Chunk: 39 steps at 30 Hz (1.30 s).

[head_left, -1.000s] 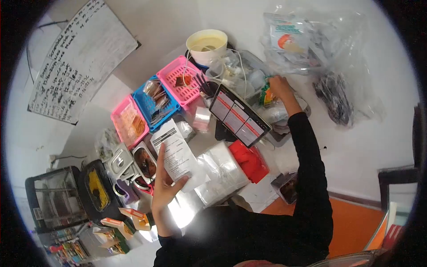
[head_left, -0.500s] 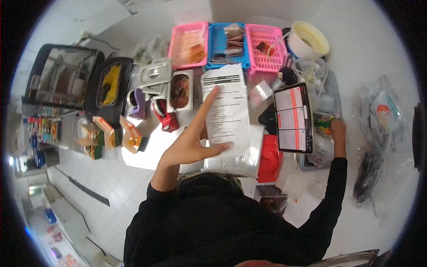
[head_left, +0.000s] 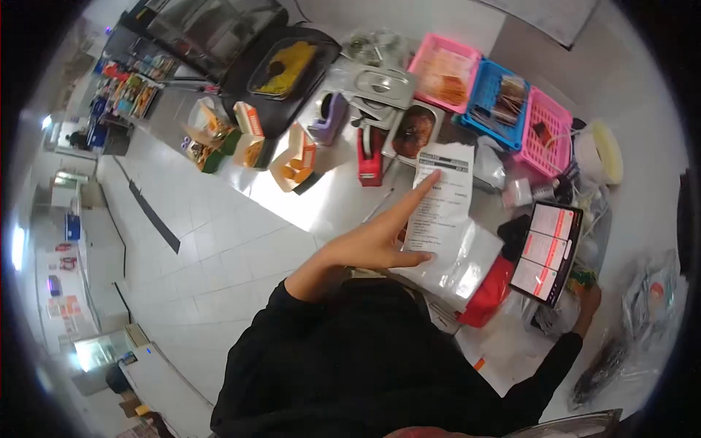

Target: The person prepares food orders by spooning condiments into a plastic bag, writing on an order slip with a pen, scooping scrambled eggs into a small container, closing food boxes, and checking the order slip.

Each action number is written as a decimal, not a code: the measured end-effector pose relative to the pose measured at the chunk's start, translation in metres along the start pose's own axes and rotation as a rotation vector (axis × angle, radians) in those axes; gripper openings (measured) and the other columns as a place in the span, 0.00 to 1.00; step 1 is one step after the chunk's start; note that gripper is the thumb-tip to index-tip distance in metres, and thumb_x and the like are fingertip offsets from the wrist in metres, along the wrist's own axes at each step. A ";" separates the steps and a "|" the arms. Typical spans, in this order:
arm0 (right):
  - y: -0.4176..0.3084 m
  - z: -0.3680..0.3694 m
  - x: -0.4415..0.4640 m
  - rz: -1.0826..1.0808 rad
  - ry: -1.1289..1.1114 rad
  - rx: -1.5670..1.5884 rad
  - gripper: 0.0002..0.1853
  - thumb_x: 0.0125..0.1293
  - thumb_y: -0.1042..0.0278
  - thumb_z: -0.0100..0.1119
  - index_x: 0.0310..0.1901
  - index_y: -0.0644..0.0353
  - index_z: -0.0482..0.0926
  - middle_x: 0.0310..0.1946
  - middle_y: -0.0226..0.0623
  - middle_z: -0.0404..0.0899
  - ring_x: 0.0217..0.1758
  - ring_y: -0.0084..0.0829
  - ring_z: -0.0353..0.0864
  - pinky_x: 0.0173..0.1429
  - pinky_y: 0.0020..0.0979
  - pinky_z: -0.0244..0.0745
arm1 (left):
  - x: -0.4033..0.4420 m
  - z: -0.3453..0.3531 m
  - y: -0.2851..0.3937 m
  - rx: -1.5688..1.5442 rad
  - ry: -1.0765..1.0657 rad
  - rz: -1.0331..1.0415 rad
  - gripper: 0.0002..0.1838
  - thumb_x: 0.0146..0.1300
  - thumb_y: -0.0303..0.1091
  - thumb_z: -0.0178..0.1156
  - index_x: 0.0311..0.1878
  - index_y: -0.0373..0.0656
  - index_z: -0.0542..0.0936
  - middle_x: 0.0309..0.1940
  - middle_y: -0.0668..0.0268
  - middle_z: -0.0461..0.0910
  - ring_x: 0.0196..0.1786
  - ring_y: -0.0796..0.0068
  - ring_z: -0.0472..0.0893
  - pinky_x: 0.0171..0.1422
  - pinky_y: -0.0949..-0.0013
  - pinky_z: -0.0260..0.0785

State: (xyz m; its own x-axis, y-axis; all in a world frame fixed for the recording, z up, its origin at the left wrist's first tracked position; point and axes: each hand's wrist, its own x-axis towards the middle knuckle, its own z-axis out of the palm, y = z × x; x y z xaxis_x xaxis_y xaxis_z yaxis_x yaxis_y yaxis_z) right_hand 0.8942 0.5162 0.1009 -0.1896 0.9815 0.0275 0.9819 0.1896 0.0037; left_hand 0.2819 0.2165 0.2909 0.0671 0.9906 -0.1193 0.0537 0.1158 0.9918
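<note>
A printed paper slip (head_left: pixel 442 201) is gripped in my left hand (head_left: pixel 376 237), thumb and index finger over its front and the other fingers behind it. Under the slip lie clear plastic bags (head_left: pixel 460 266). At the right, my right hand (head_left: pixel 588 299) is closed at a green and yellow packet (head_left: pixel 582 279) at the edge of a grey bin. Between my hands a tablet (head_left: pixel 546 252) stands tilted, showing red and white panels. Red plastic (head_left: pixel 488 293) lies beside the bags.
Pink baskets (head_left: pixel 445 71) and a blue basket (head_left: pixel 499 102) line the wall, beside a white tub (head_left: pixel 599 152). Opened food boxes (head_left: pixel 295 162), tape dispensers (head_left: pixel 370 157), metal trays (head_left: pixel 417 131) and a black-rimmed tray of yellow food (head_left: pixel 286 69) stand leftward.
The view has swung left, bringing the food boxes and floor further into sight. My left hand still holds the slip, and my right hand stays at the packet.
</note>
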 end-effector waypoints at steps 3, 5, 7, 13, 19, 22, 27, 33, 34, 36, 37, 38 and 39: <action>0.003 -0.018 -0.008 0.083 0.114 0.183 0.19 0.66 0.52 0.51 0.47 0.60 0.76 0.42 0.48 0.80 0.45 0.50 0.79 0.46 0.44 0.72 | -0.023 -0.017 -0.030 0.054 0.092 0.018 0.55 0.50 0.23 0.65 0.75 0.45 0.40 0.74 0.55 0.44 0.74 0.65 0.49 0.71 0.63 0.53; -0.011 -0.025 -0.014 0.243 0.168 0.247 0.19 0.64 0.50 0.54 0.40 0.62 0.76 0.42 0.45 0.82 0.43 0.48 0.80 0.45 0.43 0.73 | -0.037 -0.032 -0.043 0.088 0.171 0.016 0.54 0.50 0.22 0.65 0.75 0.45 0.41 0.74 0.55 0.44 0.74 0.65 0.49 0.73 0.63 0.50; -0.017 -0.022 -0.024 0.360 0.440 0.248 0.22 0.64 0.48 0.54 0.45 0.62 0.75 0.40 0.45 0.82 0.40 0.47 0.81 0.44 0.43 0.74 | -0.052 -0.049 -0.053 0.056 0.271 0.022 0.54 0.49 0.21 0.66 0.75 0.45 0.42 0.74 0.55 0.44 0.74 0.64 0.50 0.74 0.63 0.47; -0.131 -0.049 -0.092 0.725 0.717 0.433 0.18 0.68 0.57 0.51 0.47 0.67 0.73 0.36 0.44 0.81 0.33 0.40 0.80 0.41 0.40 0.76 | -0.108 -0.132 -0.081 -0.048 0.589 0.052 0.52 0.51 0.16 0.63 0.75 0.47 0.43 0.72 0.56 0.47 0.71 0.65 0.57 0.71 0.64 0.55; -0.508 -0.040 -0.188 0.200 -0.125 1.543 0.15 0.61 0.64 0.59 0.49 0.59 0.78 0.43 0.33 0.79 0.38 0.25 0.78 0.36 0.29 0.73 | -0.155 -0.220 -0.070 -0.093 0.852 0.056 0.49 0.52 0.15 0.63 0.73 0.45 0.47 0.65 0.53 0.60 0.61 0.63 0.71 0.61 0.64 0.71; -0.679 -0.027 -0.212 -0.238 -0.879 1.468 0.10 0.69 0.64 0.54 0.46 0.59 0.78 0.39 0.28 0.77 0.30 0.15 0.75 0.25 0.20 0.70 | -0.162 -0.248 -0.064 -0.046 0.736 0.133 0.51 0.50 0.15 0.65 0.73 0.45 0.46 0.68 0.55 0.55 0.64 0.63 0.68 0.62 0.63 0.70; -0.812 0.003 -0.201 -0.520 -0.233 1.396 0.12 0.67 0.64 0.56 0.47 0.60 0.76 0.37 0.40 0.79 0.29 0.28 0.78 0.34 0.30 0.74 | -0.168 -0.271 -0.042 0.018 0.530 0.206 0.57 0.41 0.22 0.73 0.73 0.43 0.48 0.71 0.56 0.50 0.71 0.62 0.57 0.71 0.62 0.58; -0.770 0.058 -0.204 -0.424 -0.288 1.002 0.13 0.61 0.70 0.57 0.48 0.58 0.76 0.44 0.46 0.78 0.44 0.48 0.78 0.47 0.40 0.73 | -0.166 -0.293 -0.017 0.016 0.247 0.223 0.58 0.43 0.21 0.70 0.75 0.44 0.43 0.74 0.54 0.43 0.74 0.61 0.51 0.66 0.64 0.65; -0.752 0.061 -0.205 -0.337 -0.407 0.990 0.13 0.61 0.70 0.56 0.48 0.58 0.76 0.45 0.46 0.77 0.45 0.48 0.78 0.47 0.40 0.73 | -0.163 -0.295 -0.017 0.007 0.213 0.239 0.59 0.43 0.21 0.70 0.75 0.44 0.43 0.74 0.54 0.43 0.74 0.61 0.51 0.66 0.64 0.65; -0.720 0.063 -0.203 -0.260 -0.254 0.816 0.12 0.63 0.72 0.54 0.48 0.57 0.76 0.42 0.46 0.77 0.45 0.47 0.78 0.47 0.41 0.73 | -0.154 -0.299 -0.018 -0.014 0.144 0.269 0.59 0.42 0.21 0.71 0.75 0.44 0.42 0.74 0.54 0.42 0.74 0.61 0.50 0.66 0.64 0.65; -0.705 0.062 -0.204 -0.220 -0.184 0.726 0.11 0.63 0.73 0.52 0.48 0.57 0.76 0.41 0.46 0.77 0.46 0.47 0.78 0.46 0.41 0.73 | -0.150 -0.299 -0.017 -0.006 0.123 0.261 0.60 0.42 0.21 0.71 0.75 0.44 0.42 0.74 0.54 0.42 0.74 0.61 0.50 0.66 0.64 0.65; -0.691 0.062 -0.202 -0.217 -0.168 0.682 0.12 0.61 0.76 0.52 0.47 0.58 0.76 0.41 0.46 0.77 0.45 0.46 0.78 0.46 0.40 0.73 | -0.146 -0.298 -0.014 0.003 0.105 0.255 0.60 0.42 0.21 0.71 0.75 0.44 0.42 0.74 0.53 0.41 0.74 0.61 0.49 0.65 0.64 0.65; -0.678 0.060 -0.196 -0.217 -0.153 0.635 0.14 0.60 0.79 0.51 0.47 0.58 0.76 0.40 0.45 0.76 0.44 0.45 0.78 0.45 0.39 0.74 | -0.141 -0.296 -0.013 0.010 0.090 0.250 0.60 0.41 0.21 0.71 0.75 0.44 0.42 0.74 0.53 0.41 0.75 0.60 0.49 0.65 0.64 0.65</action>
State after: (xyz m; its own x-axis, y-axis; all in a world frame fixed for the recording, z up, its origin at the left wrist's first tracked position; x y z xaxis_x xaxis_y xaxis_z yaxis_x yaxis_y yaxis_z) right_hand 0.2655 0.1969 0.0327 -0.4263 0.9032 -0.0495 0.7390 0.3162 -0.5949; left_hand -0.0232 0.0965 0.3087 -0.0092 0.9909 0.1342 0.0561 -0.1335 0.9895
